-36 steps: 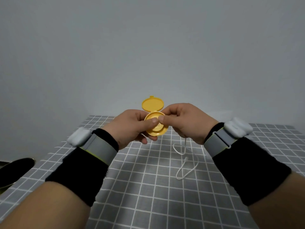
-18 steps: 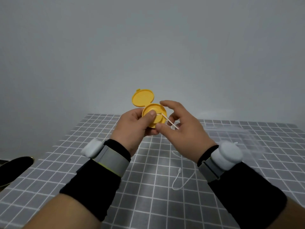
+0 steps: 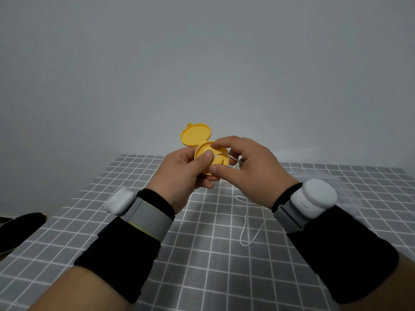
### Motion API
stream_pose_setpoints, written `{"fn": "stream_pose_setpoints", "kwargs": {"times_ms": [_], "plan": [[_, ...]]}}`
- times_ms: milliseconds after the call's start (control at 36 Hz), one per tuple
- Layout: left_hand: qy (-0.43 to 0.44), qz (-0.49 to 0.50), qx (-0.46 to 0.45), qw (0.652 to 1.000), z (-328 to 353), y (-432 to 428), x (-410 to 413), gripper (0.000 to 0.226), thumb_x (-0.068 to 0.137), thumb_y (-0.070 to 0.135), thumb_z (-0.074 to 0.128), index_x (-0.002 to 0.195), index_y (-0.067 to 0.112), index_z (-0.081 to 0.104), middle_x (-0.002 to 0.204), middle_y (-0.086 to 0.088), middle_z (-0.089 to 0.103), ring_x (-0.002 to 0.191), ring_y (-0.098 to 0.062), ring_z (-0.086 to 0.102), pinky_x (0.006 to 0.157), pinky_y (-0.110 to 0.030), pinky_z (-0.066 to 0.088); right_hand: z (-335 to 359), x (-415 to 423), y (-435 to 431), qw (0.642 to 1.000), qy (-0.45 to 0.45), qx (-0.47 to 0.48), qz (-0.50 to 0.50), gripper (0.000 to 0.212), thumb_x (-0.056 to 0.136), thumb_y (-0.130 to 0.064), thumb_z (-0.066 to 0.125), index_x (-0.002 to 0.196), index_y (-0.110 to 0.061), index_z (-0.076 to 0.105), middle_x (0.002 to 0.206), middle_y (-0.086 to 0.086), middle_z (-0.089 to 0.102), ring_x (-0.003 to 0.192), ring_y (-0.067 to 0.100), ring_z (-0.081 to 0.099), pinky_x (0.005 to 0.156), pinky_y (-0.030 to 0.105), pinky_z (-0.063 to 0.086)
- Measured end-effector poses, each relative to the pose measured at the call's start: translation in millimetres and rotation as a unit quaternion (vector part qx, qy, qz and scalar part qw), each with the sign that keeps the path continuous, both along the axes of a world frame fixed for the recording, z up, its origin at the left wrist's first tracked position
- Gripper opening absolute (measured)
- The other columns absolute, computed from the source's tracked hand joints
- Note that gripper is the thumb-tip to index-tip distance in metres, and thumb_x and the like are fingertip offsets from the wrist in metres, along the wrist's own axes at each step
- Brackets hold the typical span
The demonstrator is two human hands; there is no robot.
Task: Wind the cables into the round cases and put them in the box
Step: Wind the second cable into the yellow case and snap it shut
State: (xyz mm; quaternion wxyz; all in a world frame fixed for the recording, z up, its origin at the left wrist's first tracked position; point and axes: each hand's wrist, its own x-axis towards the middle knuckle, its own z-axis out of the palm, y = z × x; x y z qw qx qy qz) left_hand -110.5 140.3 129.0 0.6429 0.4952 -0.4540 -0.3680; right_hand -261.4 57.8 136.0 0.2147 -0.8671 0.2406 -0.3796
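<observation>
Holding the case (image 3: 219, 163) up above the desk (image 3: 213, 265), the left hand (image 3: 184, 173) has its fingers curled round the yellow base, and the thumb pins the cable (image 3: 246, 218) end flat on the inside. The lid (image 3: 195, 134) stands open on its hinge at 11 o'clock from the base.

The right hand (image 3: 251, 171) is in close at 3 o'clock, fingers bent round the thin white run of cable. Its forefinger and thumb tips are at the rim of the case. From there the slack drops to 5 o'clock and lies in a loose loop on the desk, small plug and all.

The case looks like hard, smooth, light plastic, a shallow round dish. It should be easy to pinch by the rim, though the glossy shell could twist in the hand. The cable is soft, limp and springy, so I'd expect it to uncoil unless that thumb holds the end down. The best grip is close to the case, feeding short lengths under light tension.

The clear box (image 3: 345, 187) sits at 3 o'clock on the desk, thin-walled and nearly see-through. The desk cloth is grey with a white grid and looks matte.
</observation>
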Motion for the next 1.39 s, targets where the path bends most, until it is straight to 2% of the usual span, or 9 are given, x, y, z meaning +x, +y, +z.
{"fn": "stream_pose_setpoints", "kwargs": {"times_ms": [389,639,833,889,972,1111,1250,1306,1389], "plan": [[0.037,-0.031,0.016,0.999,-6.2,4.7,1.0,0.027,0.098,0.012,0.056,0.113,-0.008,0.063,0.082,-0.014,0.071,0.068,-0.020,0.068,0.054,-0.022,0.053,19.4,-4.4,-6.4,0.990,0.132,0.020,0.051,0.038,0.089,-0.040,0.068,0.124,-0.052,0.058,0.103,-0.008,0.053,0.093,-0.001,0.052,0.078,0.019,0.037],[0.029,0.055,-0.010,0.998,-5.3,-0.1,0.8,0.017,0.096,0.014,0.061,0.104,0.001,0.068,0.085,-0.013,0.073,0.072,-0.025,0.070,0.060,-0.025,0.055,2.7,5.7,3.1,0.981,-0.076,0.174,-0.032,0.026,0.095,-0.038,0.062,0.119,-0.035,0.053,0.087,-0.007,0.062,0.080,0.004,0.060,0.067,0.017,0.043],[0.058,0.090,-0.020,0.994,-12.3,-4.5,-10.9,0.017,0.096,0.015,0.062,0.106,0.003,0.067,0.094,-0.015,0.075,0.079,-0.025,0.072,0.066,-0.028,0.057,-25.1,24.0,16.4,0.918,-0.199,0.343,0.018,0.018,0.094,-0.036,0.066,0.101,-0.020,0.067,0.070,0.002,0.063,0.043,0.002,0.046,0.047,0.022,0.035],[0.086,0.086,-0.018,0.992,-14.5,-5.6,-12.7,0.017,0.096,0.015,0.062,0.107,0.003,0.067,0.098,-0.015,0.074,0.083,-0.024,0.072,0.069,-0.028,0.057,-29.2,27.6,18.1,0.917,-0.221,0.332,0.022,0.019,0.091,-0.038,0.068,0.096,-0.020,0.070,0.080,0.004,0.070,0.055,0.007,0.060,0.055,0.028,0.048],[0.122,0.069,-0.020,0.990,-16.9,-4.6,-13.5,0.020,0.097,0.014,0.060,0.110,0.000,0.066,0.099,-0.014,0.074,0.087,-0.022,0.073,0.072,-0.027,0.059,-30.5,27.8,18.1,0.921,-0.222,0.320,0.020,0.022,0.085,-0.040,0.069,0.096,-0.022,0.072,0.092,0.005,0.076,0.092,0.021,0.072,0.090,0.046,0.057],[0.123,0.053,0.025,0.991,-16.9,-4.8,-8.4,0.023,0.095,0.024,0.063,0.107,0.005,0.070,0.101,-0.013,0.075,0.091,-0.023,0.073,0.074,-0.030,0.059,-23.2,24.9,12.9,0.934,-0.208,0.289,-0.007,0.012,0.089,-0.031,0.071,0.092,-0.020,0.074,0.089,0.005,0.076,0.090,0.022,0.072,0.091,0.048,0.056],[0.072,0.076,0.100,0.989,-19.8,-3.3,3.0,0.053,0.071,0.048,0.076,0.104,0.008,0.068,0.097,-0.008,0.073,0.095,-0.025,0.068,0.082,-0.039,0.057,-12.9,20.5,3.0,0.961,-0.151,0.231,-0.035,0.011,0.089,-0.031,0.072,0.091,-0.020,0.073,0.086,-0.001,0.074,0.085,0.016,0.069,0.086,0.039,0.057],[0.046,0.144,0.124,0.981,-21.2,-4.0,10.8,0.083,0.066,0.058,0.083,0.127,0.010,0.056,0.116,-0.006,0.067,0.106,-0.023,0.065,0.093,-0.042,0.055,-7.2,16.7,-2.3,0.972,-0.112,0.204,-0.040,0.011,0.089,-0.031,0.071,0.090,-0.021,0.073,0.084,-0.003,0.072,0.082,0.014,0.067,0.080,0.033,0.056],[-0.106,0.265,0.114,0.952,-14.6,-2.7,22.8,0.109,0.063,0.066,0.077,0.150,0.023,0.029,0.147,-0.002,0.046,0.133,-0.019,0.046,0.112,-0.043,0.039,0.1,11.5,-9.0,0.985,-0.038,0.162,-0.039,0.010,0.090,-0.033,0.069,0.087,-0.023,0.071,0.080,-0.007,0.066,0.080,0.013,0.064,0.073,0.026,0.050]]}}
